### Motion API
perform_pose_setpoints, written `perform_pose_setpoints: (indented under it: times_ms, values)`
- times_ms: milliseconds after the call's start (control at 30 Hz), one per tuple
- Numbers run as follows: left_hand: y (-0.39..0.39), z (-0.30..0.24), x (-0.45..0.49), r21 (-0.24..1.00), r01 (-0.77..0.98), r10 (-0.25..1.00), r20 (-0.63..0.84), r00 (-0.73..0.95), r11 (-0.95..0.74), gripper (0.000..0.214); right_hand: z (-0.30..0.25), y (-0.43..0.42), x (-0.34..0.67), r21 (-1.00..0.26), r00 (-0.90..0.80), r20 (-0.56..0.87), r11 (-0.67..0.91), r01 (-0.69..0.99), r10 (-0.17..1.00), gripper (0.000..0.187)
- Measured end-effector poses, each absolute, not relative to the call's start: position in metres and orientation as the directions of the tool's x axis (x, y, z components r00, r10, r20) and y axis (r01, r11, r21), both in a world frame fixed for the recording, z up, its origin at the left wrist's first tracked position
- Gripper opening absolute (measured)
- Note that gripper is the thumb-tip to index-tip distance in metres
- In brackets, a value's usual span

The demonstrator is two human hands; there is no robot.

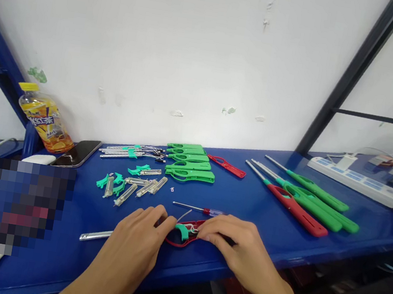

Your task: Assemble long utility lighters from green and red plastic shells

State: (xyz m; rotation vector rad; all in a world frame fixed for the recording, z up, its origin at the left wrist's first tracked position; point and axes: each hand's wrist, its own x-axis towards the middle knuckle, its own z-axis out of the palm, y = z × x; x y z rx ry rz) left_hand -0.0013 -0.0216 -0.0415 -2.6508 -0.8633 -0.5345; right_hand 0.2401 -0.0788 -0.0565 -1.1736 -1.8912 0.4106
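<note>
Where printing can be read, it is on the plastic bottle at the upper left of the frame: dark-banded Chinese characters, 红茶 among them, on a yellow label under a ribbed yellow cap. At the lower centre lies the red casing, a glossy plastic shell open upward, with a curved teal trigger and thin white wires inside. The left hand has its fingers curled and drawn together on the casing's left part; a slim metal tube shows beyond it. The right hand is nearly closed, thumb and fingertips gripping the casing's right part; whether it also pinches a wire, I cannot tell. Just above is a screwdriver with a translucent handle. Left of centre lie clear, boxy plastic tanks, arched teal pieces and a row of shiny metal rods. Green shells, looped at one end, are stacked at mid-centre. On the right, long-necked green lighters and a red lighter rest on the smooth blue tabletop.
</note>
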Motion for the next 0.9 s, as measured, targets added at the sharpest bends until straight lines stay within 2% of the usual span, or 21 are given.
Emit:
perform_pose_setpoints:
  times_ms: [100,200,333,467,900]
  values:
    - [-0.028,-0.037,0.0,-0.15,0.6,0.475,0.475,0.741,-0.785,0.034,-0.056,-0.079,0.239,-0.627,-0.21,0.502,0.521,0.579,0.839,0.019]
    - [-0.031,-0.036,0.001,-0.028,0.57,0.482,0.499,0.72,-0.821,0.023,-0.054,-0.079,0.239,-0.607,-0.225,0.508,0.531,0.591,0.831,0.02]
    - [-0.029,-0.042,0.004,0.109,0.516,0.494,0.51,0.705,-0.849,0.023,-0.054,-0.079,0.239,-0.586,-0.239,0.52,0.546,0.599,0.82,0.019]
    - [-0.027,-0.047,0.004,0.142,0.513,0.508,0.506,0.697,-0.846,0.024,-0.053,-0.078,0.238,-0.568,-0.245,0.54,0.563,0.6,0.805,0.019]
    - [-0.03,-0.049,0.003,0.186,0.513,0.534,0.48,0.696,-0.838,0.022,-0.049,-0.081,0.239,-0.655,-0.234,0.443,0.49,0.575,0.866,0.016]
